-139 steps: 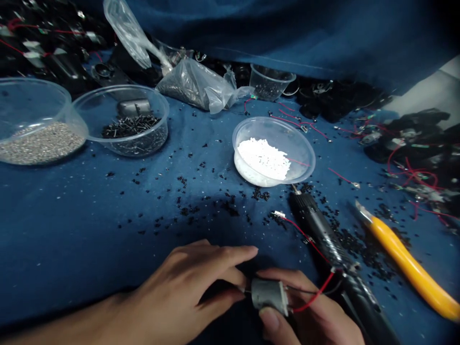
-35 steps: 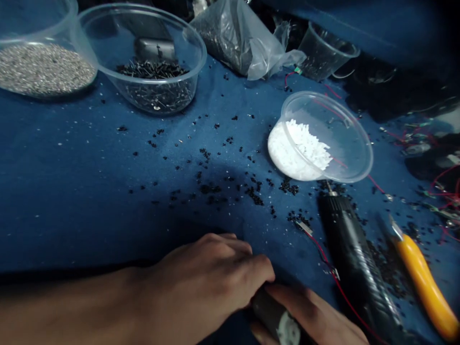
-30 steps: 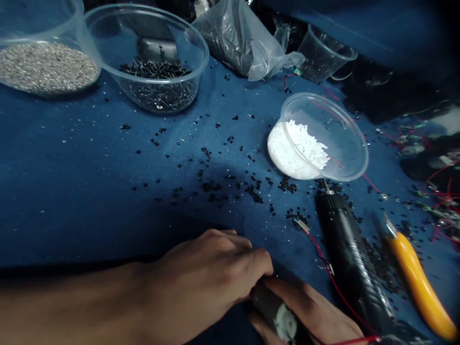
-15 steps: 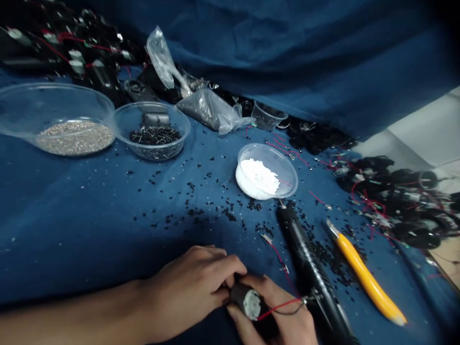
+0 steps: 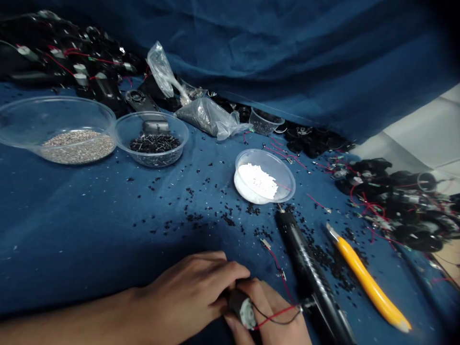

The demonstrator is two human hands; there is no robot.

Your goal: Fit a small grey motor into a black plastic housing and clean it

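A small dark cylindrical motor (image 5: 236,299) with a pale end cap sits low in the head view, red and black wires running from it. The fingers of my right hand (image 5: 276,311) are wrapped round it from the right. My left hand (image 5: 190,290) comes in from the left, thumb and fingers closed at the motor's left side; its fingertips are partly hidden. Just right of my right hand lies a black electric screwdriver (image 5: 311,273), its tip pointing away from me. Beyond it is a cutter knife (image 5: 372,287) with a yellow handle and its blade out.
Ahead stands a clear tub of white pieces (image 5: 257,184). Farther left are a tub of dark screws (image 5: 154,143) and a bowl of small metallic bits (image 5: 79,146). Black specks litter the blue cloth (image 5: 89,215). Black parts with red wires (image 5: 381,196) are piled at right.
The view has tilted slightly, so the tubs appear lower. Both hands stay on the motor, which has turned a little, and my right fingers have shifted along it.
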